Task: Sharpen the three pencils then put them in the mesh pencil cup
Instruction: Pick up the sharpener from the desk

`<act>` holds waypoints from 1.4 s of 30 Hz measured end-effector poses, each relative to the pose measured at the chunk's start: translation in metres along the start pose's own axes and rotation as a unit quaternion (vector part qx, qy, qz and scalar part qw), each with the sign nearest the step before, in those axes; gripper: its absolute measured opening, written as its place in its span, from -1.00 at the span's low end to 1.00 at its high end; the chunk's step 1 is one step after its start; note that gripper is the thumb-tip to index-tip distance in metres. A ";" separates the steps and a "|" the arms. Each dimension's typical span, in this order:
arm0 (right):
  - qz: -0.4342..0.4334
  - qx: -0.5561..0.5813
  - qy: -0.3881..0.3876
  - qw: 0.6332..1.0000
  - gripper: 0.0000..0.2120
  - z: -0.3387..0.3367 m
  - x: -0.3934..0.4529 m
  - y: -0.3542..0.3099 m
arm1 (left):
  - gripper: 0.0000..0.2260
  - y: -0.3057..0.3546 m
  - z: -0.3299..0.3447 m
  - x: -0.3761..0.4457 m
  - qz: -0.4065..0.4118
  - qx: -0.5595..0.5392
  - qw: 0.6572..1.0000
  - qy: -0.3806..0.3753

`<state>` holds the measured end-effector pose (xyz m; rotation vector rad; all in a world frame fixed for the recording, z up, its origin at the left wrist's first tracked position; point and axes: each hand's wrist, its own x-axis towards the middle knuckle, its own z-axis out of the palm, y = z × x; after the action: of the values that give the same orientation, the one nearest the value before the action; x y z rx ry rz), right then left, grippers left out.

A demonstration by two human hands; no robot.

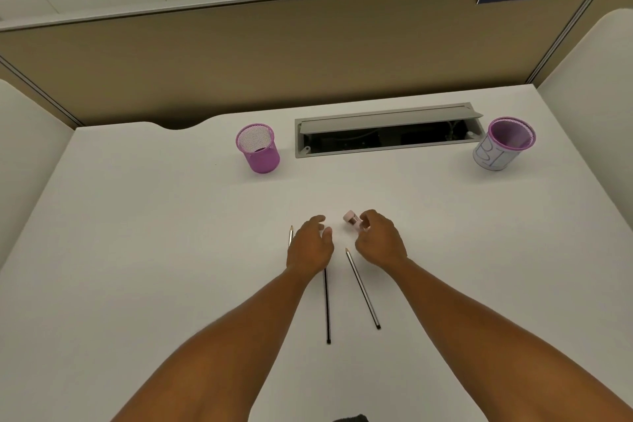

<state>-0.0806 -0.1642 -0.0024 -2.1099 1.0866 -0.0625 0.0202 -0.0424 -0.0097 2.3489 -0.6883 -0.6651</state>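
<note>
Three dark pencils lie on the white desk. The left pencil (290, 235) shows only its tip beside my left hand (310, 245). The middle pencil (327, 308) runs out from under that hand toward me. The right pencil (362, 288) lies slanted, just below my right hand (380, 240). My right hand pinches a small pink sharpener (352, 220) with shavings inside. My left hand hovers with relaxed, slightly curled fingers and holds nothing that I can see. An empty purple mesh pencil cup (257, 147) stands at the back, left of centre.
A second purple-rimmed cup wrapped in white paper (503, 144) stands at the back right. An open grey cable tray (387, 132) is sunk into the desk between the cups. Beige partition walls close off the back and sides.
</note>
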 end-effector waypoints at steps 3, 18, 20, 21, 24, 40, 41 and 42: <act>0.014 0.127 -0.029 0.991 -0.72 -0.001 0.000 -0.004 | -0.67 0.006 0.001 0.009 -0.016 -0.076 0.997 -0.020; 0.116 0.366 -0.109 0.917 -0.70 -0.011 -0.007 -0.018 | -0.71 0.021 -0.013 0.008 0.021 -0.269 0.961 -0.066; 0.137 0.407 -0.113 0.896 -0.69 -0.011 -0.005 -0.017 | -0.68 0.021 -0.013 0.006 0.045 -0.262 0.961 -0.073; 0.145 0.425 -0.115 0.886 -0.69 -0.012 -0.005 -0.017 | -0.67 0.021 -0.013 0.006 0.060 -0.257 0.962 -0.073; 0.159 0.473 -0.124 0.858 -0.70 -0.012 -0.006 -0.019 | -0.68 0.025 -0.011 0.004 0.099 -0.230 0.967 -0.047; 0.158 0.544 -0.200 0.799 -0.72 -0.014 -0.015 -0.031 | -0.51 0.033 -0.035 0.005 -0.102 -0.384 0.906 -0.144; 0.167 0.550 -0.192 0.796 -0.72 -0.014 -0.014 -0.033 | -0.47 0.032 -0.034 0.004 -0.093 -0.392 0.900 -0.164; 0.173 0.554 -0.184 0.793 -0.71 -0.014 -0.014 -0.035 | -0.47 0.031 -0.032 0.003 -0.082 -0.391 0.899 -0.181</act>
<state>-0.0712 -0.1501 0.0340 -0.7985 0.8403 -0.0797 0.0317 -0.0528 0.0326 1.5515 -0.2759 -1.2105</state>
